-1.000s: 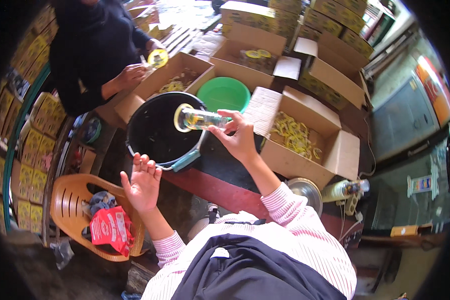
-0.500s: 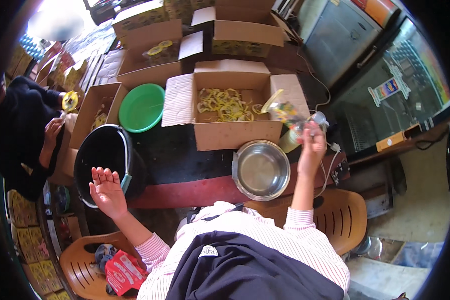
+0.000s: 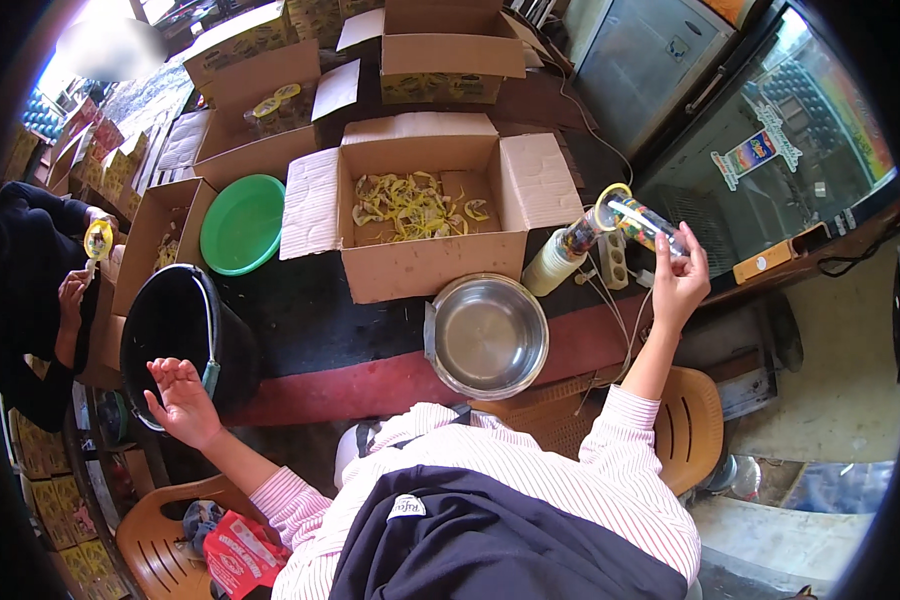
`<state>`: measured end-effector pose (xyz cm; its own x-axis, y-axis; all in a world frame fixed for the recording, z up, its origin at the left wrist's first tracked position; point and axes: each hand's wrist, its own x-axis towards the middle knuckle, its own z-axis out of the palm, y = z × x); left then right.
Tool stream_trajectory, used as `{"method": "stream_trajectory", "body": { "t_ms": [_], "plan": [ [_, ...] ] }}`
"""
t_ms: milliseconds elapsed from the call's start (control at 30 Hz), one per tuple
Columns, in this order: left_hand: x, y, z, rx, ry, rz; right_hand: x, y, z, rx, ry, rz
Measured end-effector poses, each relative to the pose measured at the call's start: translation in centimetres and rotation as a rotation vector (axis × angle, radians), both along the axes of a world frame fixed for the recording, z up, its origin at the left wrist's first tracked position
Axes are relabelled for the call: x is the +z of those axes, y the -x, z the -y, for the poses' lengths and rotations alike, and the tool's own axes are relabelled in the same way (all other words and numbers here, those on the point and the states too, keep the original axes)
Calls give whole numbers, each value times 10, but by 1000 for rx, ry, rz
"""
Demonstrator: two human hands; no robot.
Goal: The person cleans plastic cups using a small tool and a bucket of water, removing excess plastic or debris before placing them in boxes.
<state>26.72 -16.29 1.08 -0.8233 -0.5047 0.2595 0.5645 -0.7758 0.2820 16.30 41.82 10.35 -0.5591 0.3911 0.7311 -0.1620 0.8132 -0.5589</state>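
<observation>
We see the bare right hand [image 3: 678, 285] partly hiding the clear, yellow-rimmed plastic cylinder [image 3: 642, 222]; the dark left edge cuts into the black-clothed co-worker [image 3: 22, 290].

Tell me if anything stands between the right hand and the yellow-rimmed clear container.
Nothing visible: the right hand holds the clear container directly, by its rimless end. The pale cylinder is toward the rimmed end, not between.

A dark cloth [image 3: 490, 545] (white-tagged) overlies a white shirt [image 3: 610, 490] with pink stripes.
</observation>
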Motion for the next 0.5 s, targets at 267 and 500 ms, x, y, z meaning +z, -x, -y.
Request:
{"method": "stream_trajectory", "body": {
  "t_ms": [267, 500],
  "plan": [
    [-2, 3, -2, -34, -25, -17, 10, 27, 1, 71, -116, 211],
    [0, 1, -3, -24, -26, 18, -7, 67, 7, 100, -177, 177]
  ]
}}
